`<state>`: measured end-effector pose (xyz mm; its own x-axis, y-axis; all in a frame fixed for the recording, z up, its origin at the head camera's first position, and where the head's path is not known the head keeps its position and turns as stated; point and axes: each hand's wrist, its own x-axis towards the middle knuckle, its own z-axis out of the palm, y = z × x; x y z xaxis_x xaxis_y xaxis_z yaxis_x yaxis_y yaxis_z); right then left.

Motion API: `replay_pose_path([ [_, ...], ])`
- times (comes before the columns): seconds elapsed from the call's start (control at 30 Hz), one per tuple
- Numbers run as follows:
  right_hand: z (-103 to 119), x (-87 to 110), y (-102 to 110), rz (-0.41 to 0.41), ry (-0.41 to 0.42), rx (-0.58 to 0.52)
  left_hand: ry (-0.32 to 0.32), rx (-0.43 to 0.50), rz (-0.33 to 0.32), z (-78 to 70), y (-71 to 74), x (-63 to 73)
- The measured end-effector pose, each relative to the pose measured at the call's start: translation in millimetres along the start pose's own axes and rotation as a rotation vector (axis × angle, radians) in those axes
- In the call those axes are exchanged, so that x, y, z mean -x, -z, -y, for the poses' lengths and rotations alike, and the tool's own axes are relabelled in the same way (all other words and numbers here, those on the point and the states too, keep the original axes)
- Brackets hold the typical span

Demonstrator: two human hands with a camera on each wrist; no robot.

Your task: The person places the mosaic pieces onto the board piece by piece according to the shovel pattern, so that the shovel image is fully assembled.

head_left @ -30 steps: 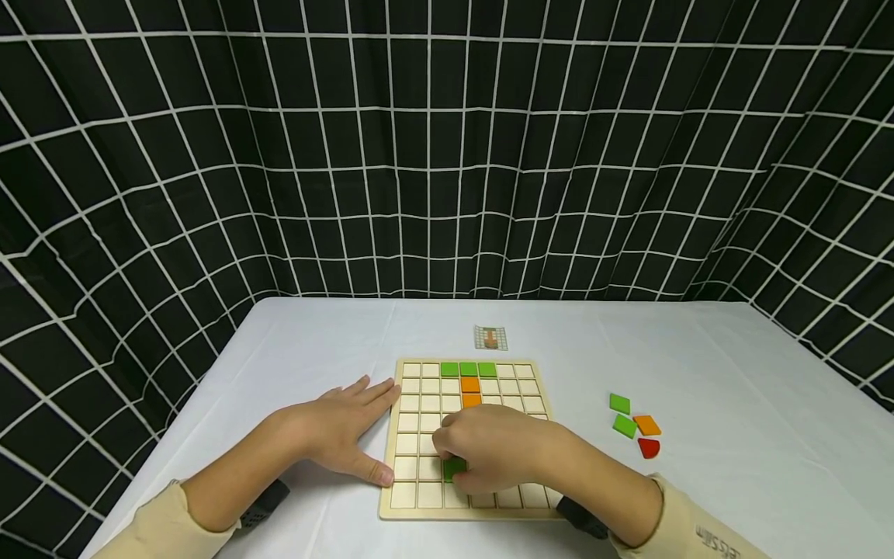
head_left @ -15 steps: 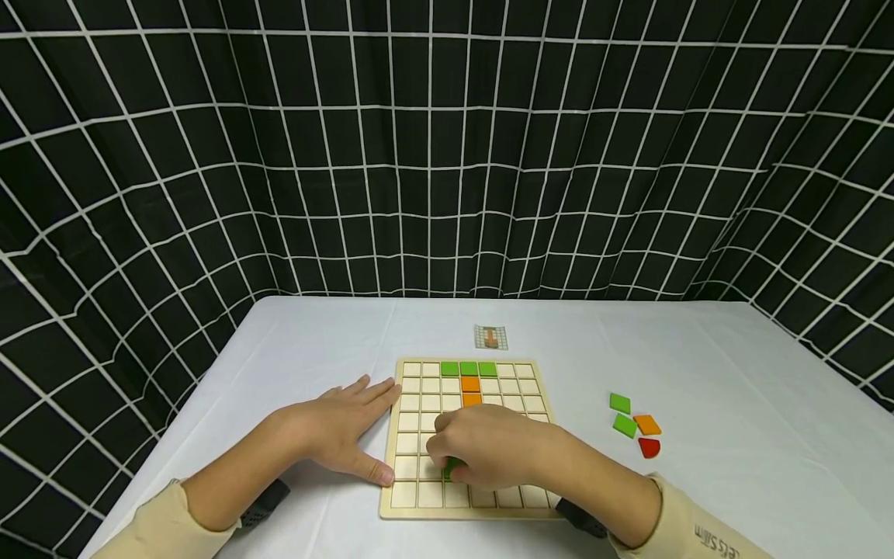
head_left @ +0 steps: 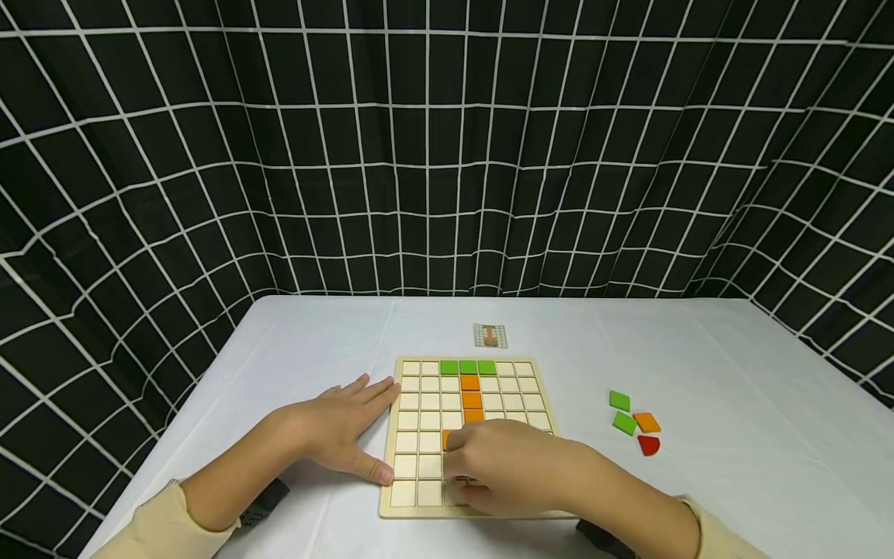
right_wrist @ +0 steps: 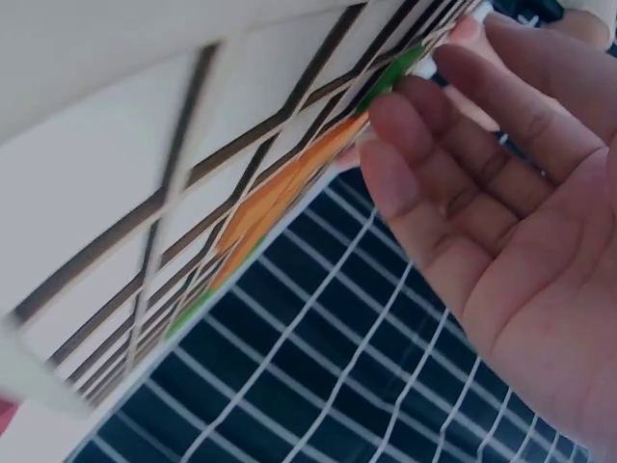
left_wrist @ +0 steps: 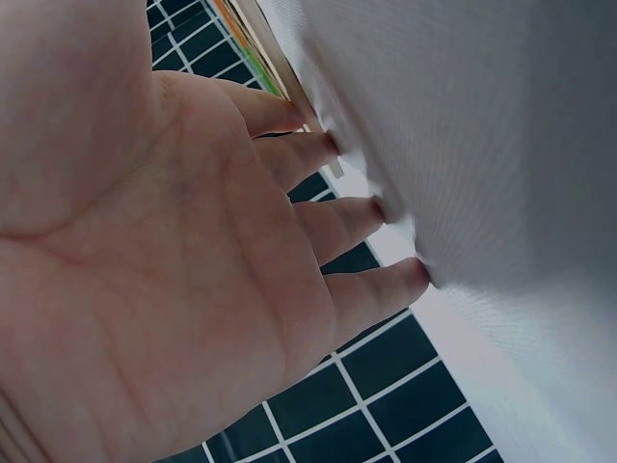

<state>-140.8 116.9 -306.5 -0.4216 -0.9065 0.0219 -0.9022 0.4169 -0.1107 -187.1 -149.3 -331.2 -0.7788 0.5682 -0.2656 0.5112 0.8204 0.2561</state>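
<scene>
My left hand (head_left: 342, 431) lies on the white cloth with fingers spread, its thumb and fingertips at the left edge of the wooden grid board (head_left: 386, 497). Over the board's near part is my right hand (head_left: 513, 466), fingers bent, tips down at the cells. In the right wrist view a green tile (right_wrist: 390, 79) shows in the grid right by the fingertips; from the head view the hand hides it. No piece shows between these fingers. Green tiles (head_left: 468, 367) fill part of the far row, with orange tiles (head_left: 471, 400) in a column below. Another orange tile (head_left: 446, 439) peeks out beside the right hand.
On the cloth to the right lie two loose green tiles (head_left: 625, 423), an orange tile (head_left: 647, 421) and a red rounded piece (head_left: 649, 445). A small pattern card (head_left: 490, 335) lies beyond the board. A black gridded curtain (head_left: 447, 155) surrounds the table.
My right hand has shifted toward the near edge and slightly right, uncovering more orange tiles. The green tile seen under its fingers is now hidden in the head view. My left hand stays put.
</scene>
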Motion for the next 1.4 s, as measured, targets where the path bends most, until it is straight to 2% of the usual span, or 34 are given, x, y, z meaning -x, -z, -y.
replay_pose_path([
  [0.13, -9, 14.1, 1, -0.011, 0.0, -0.105, 0.003, 0.004, 0.001, 0.1, -0.4, -0.4],
  [0.3, -22, 37.9, 4, -0.021, -0.052, -0.165, 0.003, 0.004, 0.006, 0.1, -1.1, -0.8],
  [0.4, -32, 55.2, 10, -0.026, -0.144, -0.177, 0.0, 0.002, 0.006, -0.1, -1.2, -1.0],
  [0.7, -68, 105.0, 37, -0.02, -0.489, -0.164, 0.0, 0.014, 0.001, 1.3, -0.5, -0.4],
  [0.9, -96, 134.6, 40, -0.062, -0.605, -0.167, 0.003, 0.026, 0.006, 0.9, -1.1, -0.4],
  [1.13, -119, 151.5, 33, 0.001, -0.743, -0.174, -0.003, 0.015, 0.006, 0.4, 0.3, -1.2],
  [1.27, -129, 160.0, 27, 0.067, -0.822, -0.205, -0.004, 0.022, 0.007, 0.3, 0.3, -1.4],
  [1.4, -134, 164.6, 23, 0.122, -0.864, -0.246, -0.001, 0.017, 0.005, 0.8, -0.2, -1.5],
])
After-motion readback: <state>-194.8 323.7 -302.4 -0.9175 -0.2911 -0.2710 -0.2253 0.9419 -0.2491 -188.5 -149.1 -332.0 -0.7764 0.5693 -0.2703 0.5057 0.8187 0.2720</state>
